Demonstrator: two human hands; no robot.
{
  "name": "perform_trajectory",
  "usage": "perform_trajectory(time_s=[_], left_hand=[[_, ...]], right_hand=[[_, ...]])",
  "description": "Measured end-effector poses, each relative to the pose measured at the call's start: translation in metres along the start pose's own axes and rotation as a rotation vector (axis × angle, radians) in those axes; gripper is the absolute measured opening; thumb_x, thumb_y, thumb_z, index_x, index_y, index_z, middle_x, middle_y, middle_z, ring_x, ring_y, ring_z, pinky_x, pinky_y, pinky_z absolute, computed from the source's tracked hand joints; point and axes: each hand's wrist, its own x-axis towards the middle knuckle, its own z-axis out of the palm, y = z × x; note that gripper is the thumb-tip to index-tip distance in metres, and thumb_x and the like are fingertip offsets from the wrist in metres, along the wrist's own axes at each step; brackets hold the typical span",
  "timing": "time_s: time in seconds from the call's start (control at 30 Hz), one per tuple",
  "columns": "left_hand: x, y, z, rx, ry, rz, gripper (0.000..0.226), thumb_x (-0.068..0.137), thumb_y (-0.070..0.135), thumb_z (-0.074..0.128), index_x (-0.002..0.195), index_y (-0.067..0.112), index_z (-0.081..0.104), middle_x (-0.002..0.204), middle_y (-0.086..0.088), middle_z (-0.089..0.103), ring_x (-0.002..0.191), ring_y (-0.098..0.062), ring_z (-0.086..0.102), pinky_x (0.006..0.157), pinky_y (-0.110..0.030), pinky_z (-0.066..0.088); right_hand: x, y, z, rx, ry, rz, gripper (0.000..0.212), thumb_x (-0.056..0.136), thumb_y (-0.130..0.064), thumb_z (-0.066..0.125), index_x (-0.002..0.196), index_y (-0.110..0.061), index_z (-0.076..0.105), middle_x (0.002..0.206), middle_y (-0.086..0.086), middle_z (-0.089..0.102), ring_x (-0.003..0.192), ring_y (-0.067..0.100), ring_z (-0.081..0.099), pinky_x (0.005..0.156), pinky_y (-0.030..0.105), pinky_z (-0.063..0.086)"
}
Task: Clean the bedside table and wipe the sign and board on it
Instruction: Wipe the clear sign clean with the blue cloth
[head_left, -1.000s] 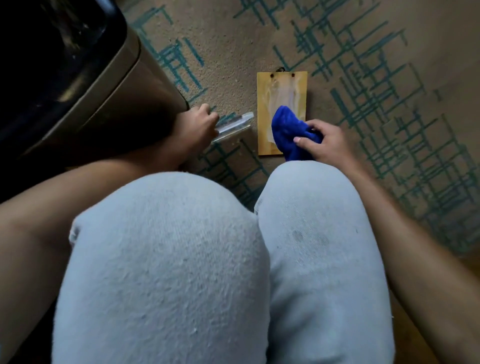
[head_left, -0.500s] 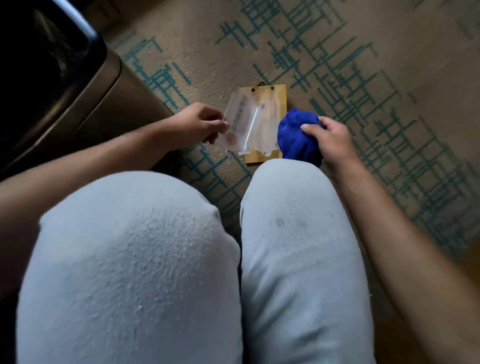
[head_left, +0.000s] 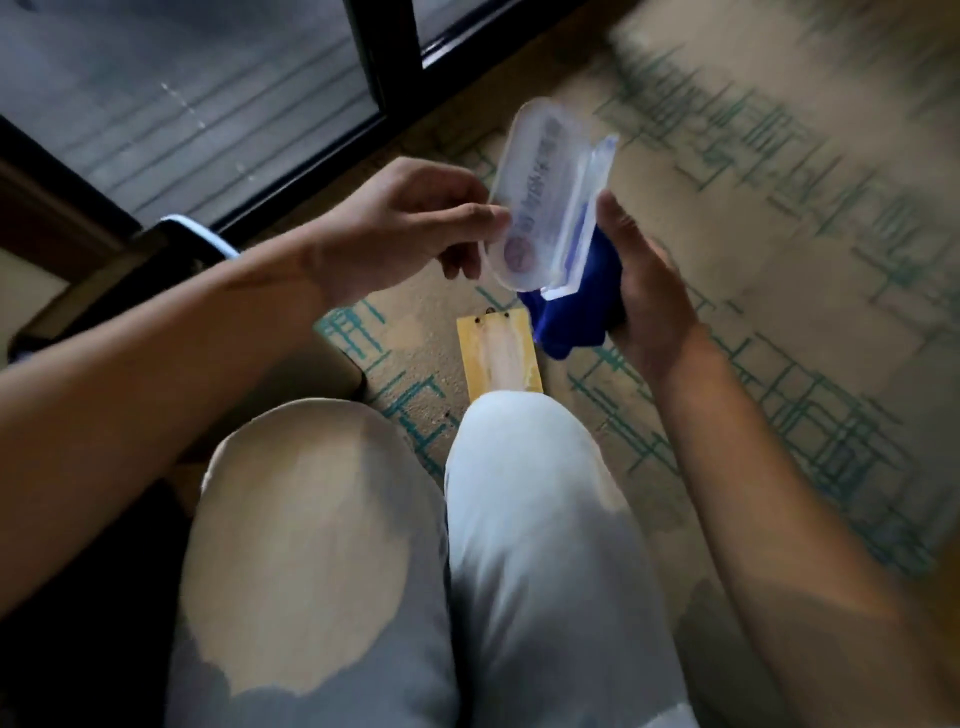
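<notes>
The clear acrylic sign (head_left: 545, 202), pinched at its nine-o'clock edge by the left hand (head_left: 395, 228), is best held steady while the bunched blue cloth (head_left: 571, 317), clutched in the right hand (head_left: 644, 291), is rubbed across it.

Sign (head_left: 545, 202): clear, colourless plastic; blurred dark-blue lettering down its face; round red mark near lower end; edges catching pale blue-white.
Cloth (head_left: 569, 325): solid deep blue, no pattern.
Board (head_left: 498, 358): yellow-tan wood; pale whitish streak down the middle; small dark dots near top edge.
Carpet (head_left: 779, 218): beige ground; teal line pattern of crossing strokes and open rectangles, blurred toward upper right.
Trousers (head_left: 519, 519): pale grey, plain; lit patches reading warm off-white over the knees, shaded parts bluish grey.
Window frame (head_left: 384, 67): black; pane behind it grey with faint horizontal lines.
</notes>
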Motion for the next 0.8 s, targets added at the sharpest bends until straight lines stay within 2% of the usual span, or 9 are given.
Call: perform_trajectory(time_s=[0.1, 0.27, 0.33, 0.4, 0.47, 0.53, 0.6, 0.7, 0.8], left_hand=[[0.001, 0.027, 0.006, -0.009, -0.016, 0.007, 0.025, 0.091, 0.024, 0.064, 0.088, -0.001, 0.066, 0.074, -0.014, 0.065, 0.069, -0.026, 0.062, 0.063, -0.033, 0.048], [0.004, 0.062, 0.005, 0.014, 0.018, 0.097, 0.029, 0.096, 0.029, 0.065, 0.088, 0.002, 0.07, 0.078, -0.017, 0.065, 0.069, -0.023, 0.061, 0.063, -0.034, 0.047], [0.011, 0.066, 0.006, -0.076, 0.066, 0.107, 0.044, 0.091, 0.044, 0.064, 0.102, 0.002, 0.071, 0.089, -0.017, 0.066, 0.079, -0.025, 0.06, 0.07, -0.038, 0.05], [0.021, 0.072, 0.007, -0.221, 0.12, 0.084, 0.058, 0.083, 0.058, 0.069, 0.117, 0.011, 0.068, 0.109, -0.012, 0.068, 0.097, -0.026, 0.063, 0.093, -0.05, 0.051], [0.031, 0.072, 0.008, -0.268, 0.061, 0.072, 0.068, 0.075, 0.069, 0.07, 0.121, 0.018, 0.069, 0.121, -0.006, 0.07, 0.114, -0.023, 0.063, 0.106, -0.049, 0.045], [0.036, 0.072, 0.015, -0.293, -0.067, 0.05, 0.064, 0.072, 0.067, 0.069, 0.109, 0.015, 0.075, 0.109, -0.003, 0.075, 0.102, -0.018, 0.069, 0.096, -0.035, 0.052], [0.038, 0.075, 0.025, -0.382, -0.205, 0.006, 0.065, 0.064, 0.066, 0.077, 0.098, 0.011, 0.078, 0.098, -0.006, 0.076, 0.093, -0.021, 0.071, 0.09, -0.034, 0.055], [0.048, 0.088, 0.034, -0.502, -0.363, 0.001, 0.066, 0.064, 0.059, 0.084, 0.106, 0.008, 0.076, 0.106, -0.011, 0.074, 0.098, -0.024, 0.069, 0.092, -0.035, 0.054], [0.061, 0.096, 0.046, -0.626, -0.398, 0.006, 0.079, 0.071, 0.051, 0.083, 0.123, -0.003, 0.06, 0.117, -0.021, 0.065, 0.108, -0.032, 0.062, 0.099, -0.039, 0.049]], right_hand=[[-0.012, -0.02, -0.003, 0.058, -0.113, -0.044, 0.054, 0.1, -0.044, 0.048, 0.135, -0.003, 0.056, 0.135, 0.024, 0.059, 0.126, 0.04, 0.057, 0.112, 0.053, 0.039], [-0.022, -0.046, -0.004, 0.099, -0.081, -0.085, 0.082, 0.075, -0.058, 0.073, 0.135, -0.005, 0.056, 0.131, 0.022, 0.062, 0.118, 0.042, 0.061, 0.106, 0.056, 0.045], [-0.027, -0.054, -0.002, 0.138, -0.085, -0.082, 0.078, 0.081, -0.057, 0.065, 0.137, -0.004, 0.054, 0.123, 0.017, 0.066, 0.105, 0.033, 0.067, 0.09, 0.042, 0.056], [-0.029, -0.057, -0.004, 0.206, -0.067, -0.091, 0.056, 0.098, -0.046, 0.044, 0.135, -0.004, 0.056, 0.112, 0.011, 0.071, 0.096, 0.027, 0.069, 0.08, 0.035, 0.055], [-0.031, -0.06, -0.003, 0.232, -0.061, -0.087, 0.047, 0.104, -0.038, 0.035, 0.122, -0.008, 0.065, 0.101, 0.007, 0.074, 0.091, 0.023, 0.07, 0.079, 0.032, 0.053], [-0.032, -0.061, -0.002, 0.249, -0.064, -0.092, 0.045, 0.106, -0.031, 0.034, 0.095, -0.015, 0.074, 0.082, 0.002, 0.075, 0.075, 0.015, 0.071, 0.069, 0.025, 0.053], [-0.037, -0.063, -0.004, 0.253, -0.04, -0.089, 0.04, 0.105, -0.031, 0.042, 0.083, -0.02, 0.073, 0.074, -0.004, 0.075, 0.067, 0.01, 0.071, 0.067, 0.028, 0.055], [-0.042, -0.078, -0.017, 0.205, 0.004, -0.055, 0.041, 0.098, -0.041, 0.048, 0.079, -0.023, 0.079, 0.079, -0.003, 0.076, 0.07, 0.013, 0.072, 0.068, 0.029, 0.055], [-0.043, -0.105, -0.029, 0.105, 0.048, -0.059, 0.052, 0.099, -0.037, 0.042, 0.061, -0.032, 0.078, 0.065, -0.007, 0.072, 0.057, 0.007, 0.067, 0.057, 0.018, 0.051]])
